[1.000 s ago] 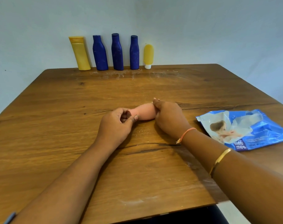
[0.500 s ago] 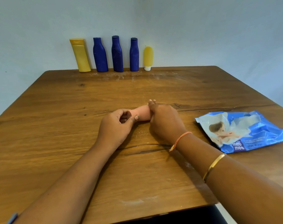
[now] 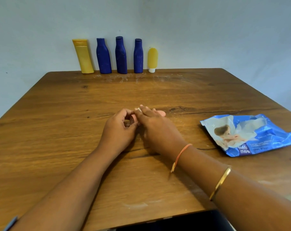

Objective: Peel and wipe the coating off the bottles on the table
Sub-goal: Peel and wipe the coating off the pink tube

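A pink bottle lies on its side in the middle of the wooden table. Only its right end and a sliver near the neck show. My left hand grips the cap end with curled fingers. My right hand lies over the bottle's body, fingers wrapped across its top and fingertips close to my left hand. Along the far edge stand a yellow bottle, three blue bottles and a small yellow tube.
A blue pack of wet wipes lies flat on the table to the right of my hands. White flecks and smears mark the wood near the bottle row and the front edge. A wall stands right behind the bottles.
My right hand has slid left along the pink bottle, from its right end to over its body, and now covers most of it. My left hand has stayed on the cap end.
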The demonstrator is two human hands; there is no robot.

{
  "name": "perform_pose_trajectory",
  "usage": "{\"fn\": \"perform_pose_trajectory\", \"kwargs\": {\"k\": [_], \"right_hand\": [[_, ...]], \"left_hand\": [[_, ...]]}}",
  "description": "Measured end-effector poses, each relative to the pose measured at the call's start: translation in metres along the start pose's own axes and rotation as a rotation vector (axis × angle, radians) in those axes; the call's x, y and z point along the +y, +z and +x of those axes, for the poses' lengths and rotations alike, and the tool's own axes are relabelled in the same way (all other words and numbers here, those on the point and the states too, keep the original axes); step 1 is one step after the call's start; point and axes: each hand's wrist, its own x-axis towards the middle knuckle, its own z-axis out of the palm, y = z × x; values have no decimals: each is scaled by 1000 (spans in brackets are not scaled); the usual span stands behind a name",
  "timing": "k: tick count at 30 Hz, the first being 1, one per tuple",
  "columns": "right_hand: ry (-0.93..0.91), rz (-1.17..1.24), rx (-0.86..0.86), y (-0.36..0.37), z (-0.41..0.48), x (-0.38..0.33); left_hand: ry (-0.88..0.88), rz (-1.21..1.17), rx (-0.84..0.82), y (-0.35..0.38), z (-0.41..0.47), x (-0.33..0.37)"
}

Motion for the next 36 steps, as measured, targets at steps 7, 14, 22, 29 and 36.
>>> {"fn": "perform_pose_trajectory", "kwargs": {"k": [7, 14, 22, 29, 36], "right_hand": [[353, 134, 62, -4, 7, 44], [11, -22, 122, 3, -12, 4], [230, 45, 135, -2, 8, 30], [396, 123, 14, 12, -3, 37], [76, 74, 76, 11, -14, -6]], "left_hand": [[-25, 110, 24, 1, 2, 2], [-70, -3, 15, 3, 2, 1], [-87, -50, 10, 3, 2, 2], [-3, -38, -23, 1, 0, 4], [-129, -148, -12, 0, 3, 3]]}}
